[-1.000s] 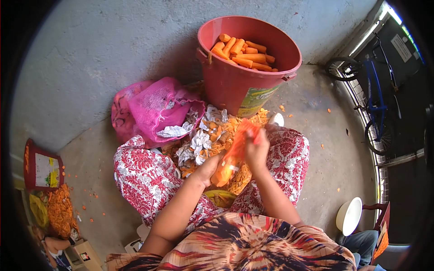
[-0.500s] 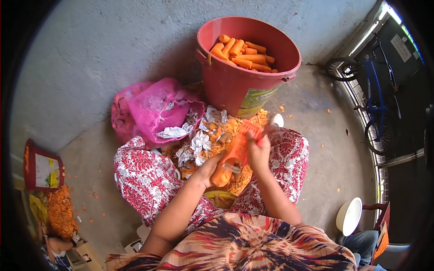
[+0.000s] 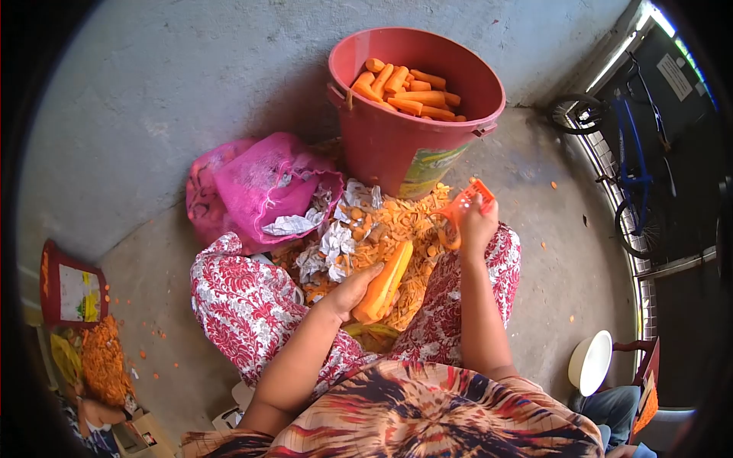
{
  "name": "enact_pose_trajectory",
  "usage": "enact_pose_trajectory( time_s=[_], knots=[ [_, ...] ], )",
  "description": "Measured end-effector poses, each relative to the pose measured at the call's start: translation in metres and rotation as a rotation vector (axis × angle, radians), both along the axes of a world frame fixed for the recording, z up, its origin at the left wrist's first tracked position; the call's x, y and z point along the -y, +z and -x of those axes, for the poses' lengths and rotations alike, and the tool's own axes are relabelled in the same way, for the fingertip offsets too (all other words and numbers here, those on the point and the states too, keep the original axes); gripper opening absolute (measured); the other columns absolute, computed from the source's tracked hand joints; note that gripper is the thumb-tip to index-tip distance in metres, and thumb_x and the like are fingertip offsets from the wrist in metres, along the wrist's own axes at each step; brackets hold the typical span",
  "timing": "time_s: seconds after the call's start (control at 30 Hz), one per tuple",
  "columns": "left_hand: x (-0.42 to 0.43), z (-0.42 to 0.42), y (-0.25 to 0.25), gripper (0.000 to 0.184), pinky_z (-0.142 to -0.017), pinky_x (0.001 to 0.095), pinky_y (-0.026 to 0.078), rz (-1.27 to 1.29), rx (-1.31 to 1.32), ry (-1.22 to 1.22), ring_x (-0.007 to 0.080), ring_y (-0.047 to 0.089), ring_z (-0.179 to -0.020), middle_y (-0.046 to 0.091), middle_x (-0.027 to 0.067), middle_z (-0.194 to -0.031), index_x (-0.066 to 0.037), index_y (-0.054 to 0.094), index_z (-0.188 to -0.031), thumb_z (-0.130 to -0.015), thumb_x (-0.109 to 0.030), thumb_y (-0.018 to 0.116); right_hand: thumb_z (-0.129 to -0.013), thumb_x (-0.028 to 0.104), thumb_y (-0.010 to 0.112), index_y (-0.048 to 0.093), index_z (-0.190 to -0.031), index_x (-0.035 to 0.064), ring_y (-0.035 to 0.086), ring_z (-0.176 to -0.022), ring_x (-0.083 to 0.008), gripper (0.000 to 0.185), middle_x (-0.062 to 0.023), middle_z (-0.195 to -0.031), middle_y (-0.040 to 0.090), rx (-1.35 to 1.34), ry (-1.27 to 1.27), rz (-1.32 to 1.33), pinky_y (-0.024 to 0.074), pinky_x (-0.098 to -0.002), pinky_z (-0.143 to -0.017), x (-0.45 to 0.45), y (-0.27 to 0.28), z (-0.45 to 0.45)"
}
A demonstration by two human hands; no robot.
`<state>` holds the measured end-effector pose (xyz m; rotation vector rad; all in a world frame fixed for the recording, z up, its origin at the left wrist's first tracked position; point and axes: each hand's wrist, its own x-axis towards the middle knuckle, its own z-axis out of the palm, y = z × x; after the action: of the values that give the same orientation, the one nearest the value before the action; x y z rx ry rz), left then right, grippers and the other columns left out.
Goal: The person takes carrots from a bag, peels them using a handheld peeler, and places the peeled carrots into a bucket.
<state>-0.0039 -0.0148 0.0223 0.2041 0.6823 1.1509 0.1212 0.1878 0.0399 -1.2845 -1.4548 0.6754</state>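
Note:
My left hand (image 3: 356, 291) is closed round the lower part of a carrot (image 3: 389, 281), whose far end points up and to the right. Its surface is bright orange with paler strips. In my right hand (image 3: 479, 224) is an orange peeler (image 3: 467, 200), held by its body above my right knee, apart from the carrot. Below and beyond both hands lies a heap of carrot peelings (image 3: 412, 217) between my legs. Crumpled paper (image 3: 337, 243) is mixed into its left side.
A large red bucket (image 3: 412, 145) holding several peeled carrots (image 3: 420, 98) stands by the wall. Left of it slumps a pink mesh sack (image 3: 263, 187). A smaller red bucket (image 3: 72, 286) and more peelings (image 3: 105, 362) are far left. At right are a white basin (image 3: 590, 364) and a bicycle (image 3: 630, 156).
My right hand has moved the peeler away from the carrot, up and to the right. The carrot stays in my left hand, now in fuller view.

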Motion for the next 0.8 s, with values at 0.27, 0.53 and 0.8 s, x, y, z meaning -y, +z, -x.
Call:
enact_pose_trajectory(
  time_s=[0.27,0.53,0.8],
  knots=[
    [-0.005,0.008,-0.011,0.038,-0.057,0.0282,0.047,-0.034,-0.223,0.083,0.0174,0.057,-0.064,0.056,0.0097,-0.077,-0.002,0.046,-0.102,-0.083,-0.035,0.048,-0.082,0.013,0.051,0.042,-0.075,0.0009,0.05,-0.047,-0.0219,0.017,-0.0129,-0.059,0.052,-0.004,0.257,-0.052,0.0386,-0.0333,-0.045,0.035,-0.012,0.006],
    [-0.01,0.015,-0.017,0.047,-0.063,0.0337,0.044,-0.154,-1.486,0.205,0.0271,0.058,-0.072,0.059,0.0153,-0.081,-0.002,0.047,-0.106,-0.073,-0.032,0.062,-0.081,0.014,0.053,0.047,-0.081,0.0007,0.05,-0.047,-0.0171,0.015,-0.0088,-0.055,0.051,-0.16,0.329,0.042,0.0392,-0.0284,-0.045,0.05,0.007,0.005],
    [-0.013,0.026,-0.012,0.034,-0.061,0.042,0.042,-0.025,-1.949,0.178,0.0345,0.055,-0.07,0.057,0.0165,-0.071,-0.005,0.05,-0.089,-0.071,-0.032,0.061,-0.074,0.014,0.052,0.05,-0.082,0.0028,0.056,-0.072,-0.0337,0.014,-0.0198,-0.074,0.057,0.65,0.997,0.31,0.0437,-0.0378,-0.064,0.075,0.008,0.002]
  ],
)
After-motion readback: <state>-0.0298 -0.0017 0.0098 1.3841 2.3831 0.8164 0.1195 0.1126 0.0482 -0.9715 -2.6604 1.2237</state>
